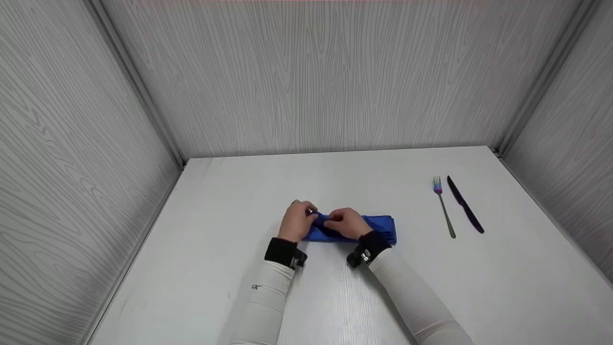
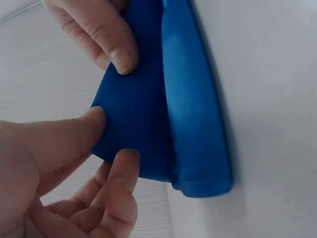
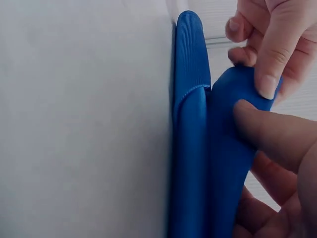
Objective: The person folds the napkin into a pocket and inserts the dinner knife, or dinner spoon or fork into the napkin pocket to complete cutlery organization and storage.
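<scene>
A folded blue cloth [image 1: 383,225] lies lengthwise across the middle of the white table. At its left end my left hand [image 1: 296,221] pinches a raised upper layer between thumb and fingers. My right hand [image 1: 349,223] grips the same layer a little further right, thumb on the near face and fingers behind. In the left wrist view, that lifted flap [image 2: 133,114] stands up beside a lower folded strip [image 2: 198,129] on the table. The right wrist view shows a ribbed hem on the strip [image 3: 190,54] and both thumbs close together on the flap.
To the right of the cloth lie a fork [image 1: 444,208] with iridescent tines and a dark knife [image 1: 464,203], side by side. Grey wood-grain panels [image 1: 311,76] wall the white table [image 1: 230,201] at the back and both sides.
</scene>
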Demonstrator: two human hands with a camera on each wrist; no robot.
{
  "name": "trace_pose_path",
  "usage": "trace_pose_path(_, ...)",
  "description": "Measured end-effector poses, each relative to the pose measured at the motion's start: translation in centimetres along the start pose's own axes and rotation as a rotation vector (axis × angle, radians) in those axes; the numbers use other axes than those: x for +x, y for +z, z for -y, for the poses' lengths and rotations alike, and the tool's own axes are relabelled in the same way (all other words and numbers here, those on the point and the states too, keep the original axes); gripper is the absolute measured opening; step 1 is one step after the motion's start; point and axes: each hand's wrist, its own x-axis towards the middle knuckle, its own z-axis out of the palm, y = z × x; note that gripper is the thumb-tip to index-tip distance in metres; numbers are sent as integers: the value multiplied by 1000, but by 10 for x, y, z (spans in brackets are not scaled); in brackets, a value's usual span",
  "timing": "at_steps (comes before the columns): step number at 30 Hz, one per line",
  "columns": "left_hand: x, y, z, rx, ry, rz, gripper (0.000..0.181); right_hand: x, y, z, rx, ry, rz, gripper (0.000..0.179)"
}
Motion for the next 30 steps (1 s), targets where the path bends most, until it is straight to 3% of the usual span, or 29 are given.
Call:
trace_pose_path(3, 0, -5, -5, -9, -75, -41, 11, 1, 0, 0, -4, 16, -24, 20)
trace_pose_path(6, -3, -10, -9, 45, -121, 42, 11, 1, 0, -1, -2, 29, -39, 19)
trace_pose_path(10, -7, -8, -8, 128, -75, 222, 13, 2, -1, -1, 10, 38, -57, 14)
trace_pose_path(14, -11, -4, -5, 175, -23, 301, 18, 1, 0, 0, 0, 30, -66, 13)
trace_pose_path(20, -10, -5, -4, 217, 12, 259, 3, -1, 0, -1, -5, -11, -44, 17)
trace_pose_path(26, -5, -10, -3, 238, 69, 213, 6, -1, -3, 1, 21, -32, 36, 15)
trace_pose_path(30, -4, -13, -2, 253, 60, 227, 10, -2, -6, 2, 3, -53, 117, 23)
